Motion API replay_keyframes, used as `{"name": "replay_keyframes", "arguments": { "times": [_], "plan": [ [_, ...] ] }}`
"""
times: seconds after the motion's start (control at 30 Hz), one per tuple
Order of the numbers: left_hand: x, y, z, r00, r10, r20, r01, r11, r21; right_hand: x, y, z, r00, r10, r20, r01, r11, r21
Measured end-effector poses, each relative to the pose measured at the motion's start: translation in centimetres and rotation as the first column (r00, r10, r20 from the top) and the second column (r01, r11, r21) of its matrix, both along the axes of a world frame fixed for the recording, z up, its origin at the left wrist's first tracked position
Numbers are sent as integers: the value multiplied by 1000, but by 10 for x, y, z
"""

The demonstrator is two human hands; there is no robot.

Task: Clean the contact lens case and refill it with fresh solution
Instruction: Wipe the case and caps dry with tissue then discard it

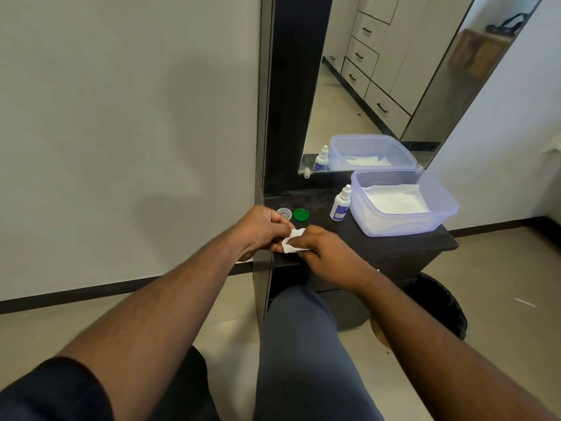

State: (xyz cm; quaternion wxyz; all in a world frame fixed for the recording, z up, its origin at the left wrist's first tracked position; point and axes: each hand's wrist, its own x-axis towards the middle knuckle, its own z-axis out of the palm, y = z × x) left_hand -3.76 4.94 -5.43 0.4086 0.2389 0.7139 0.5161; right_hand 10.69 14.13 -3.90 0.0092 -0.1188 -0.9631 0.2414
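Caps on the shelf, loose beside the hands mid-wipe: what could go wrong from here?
The clear cap and green cap lie close behind the left hand; a careless move could knock them off the dark shelf. Both hands crowd the tissue by the front edge; something dropped may land on the floor.

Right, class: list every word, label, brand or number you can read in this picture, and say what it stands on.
No text can be read.
Solution bottle: blue label, print too small and blurred.
Clear cap: faint raised marking, unreadable.
Green cap: no text visible.
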Motion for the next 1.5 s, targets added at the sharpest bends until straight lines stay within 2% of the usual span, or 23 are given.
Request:
{"name": "replay_keyframes", "arguments": {
  "times": [0.17,0.33,0.47,0.6,0.73,0.9,0.97,1.07,1.17,1.27,1.37,1.5],
  "plan": [
    [-1,0,-2,1000,13,26,-13,1000,10,-5,2,3,999,-34,20,32,993,116],
    [-1,-1,-3,1000,5,14,-5,1000,19,-4,3,6,999,-2,51,-2,996,90],
    [-2,-1,-3,1000,7,11,-8,1000,16,-7,-3,6,998,-5,55,-7,979,206],
    [-1,-2,-2,1000,-6,17,5,1000,24,-6,2,8,997,14,77,-21,995,95],
    [-1,-1,-2,1000,7,19,-7,1000,21,-9,3,9,996,19,89,-33,985,168],
    [-1,-2,-4,1000,-8,9,7,999,31,-5,8,11,994,57,89,-62,996,59],
    [-1,-1,-4,1000,-4,9,4,1000,21,-5,11,12,992,76,96,-92,980,175],
    [-2,-2,-3,1000,-16,5,16,1000,22,-6,4,13,978,192,83,-209,895,393],
    [-1,-3,-3,1000,-18,24,17,999,43,-3,8,18,939,317,137,-340,776,531],
    [0,-3,-2,1000,-14,26,13,999,45,-1,15,23,915,350,199,-396,685,612],
    [1,-3,-2,1000,-5,22,4,999,46,1,12,19,947,284,149,-314,731,606],
    [4,-3,-2,999,31,-9,-30,999,40,9,-10,4,991,127,28,-123,836,535]
  ]
}}
